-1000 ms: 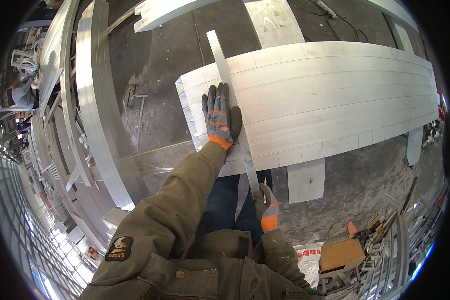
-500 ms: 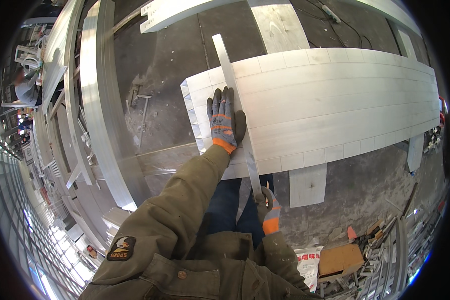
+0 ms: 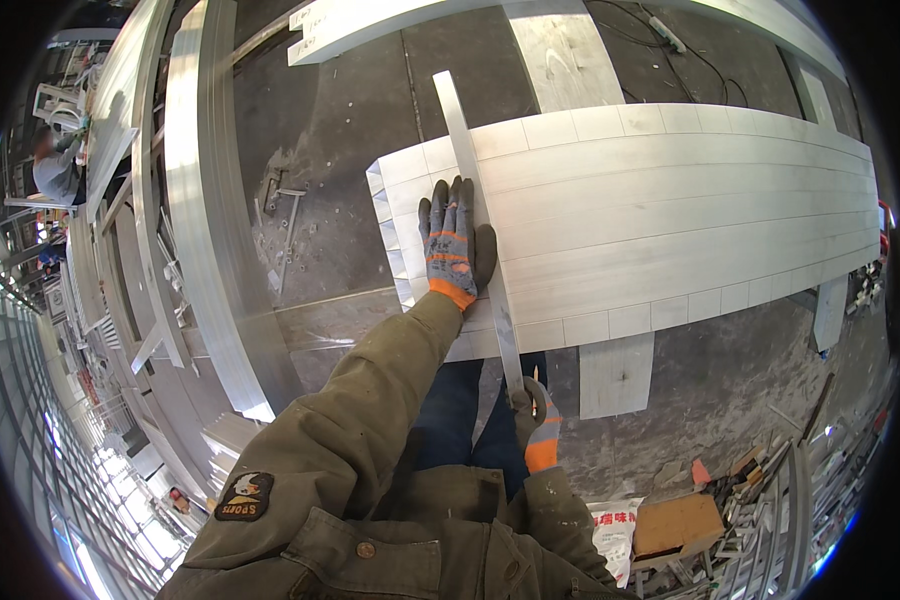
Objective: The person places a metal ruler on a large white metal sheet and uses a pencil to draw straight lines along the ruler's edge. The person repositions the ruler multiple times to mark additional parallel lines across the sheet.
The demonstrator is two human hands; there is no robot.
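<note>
My gloved left hand (image 3: 452, 245) lies flat, fingers stretched out, on a row of pale metal profiles (image 3: 670, 210) laid side by side. Its thumb rests on a long flat metal bar (image 3: 501, 300), which crosses the profiles near their left end. Below the near edge of the row, my gloved right hand (image 3: 536, 415) is closed at the bar's near end. A thin pencil-like stick (image 3: 536, 383) sticks up from its fingers. Fine dark lines run across the profiles near both long edges.
Pale support beams (image 3: 616, 375) pass under the row. Long metal profiles (image 3: 205, 200) lie to the left, where another person (image 3: 58, 170) bends over a bench. A cardboard box (image 3: 678, 525), a white bag (image 3: 615, 540) and metal offcuts (image 3: 760, 520) lie at lower right.
The view has shifted slightly, so the profiles and bar appear a little lower and further right. Both hands keep their places on the bar.
</note>
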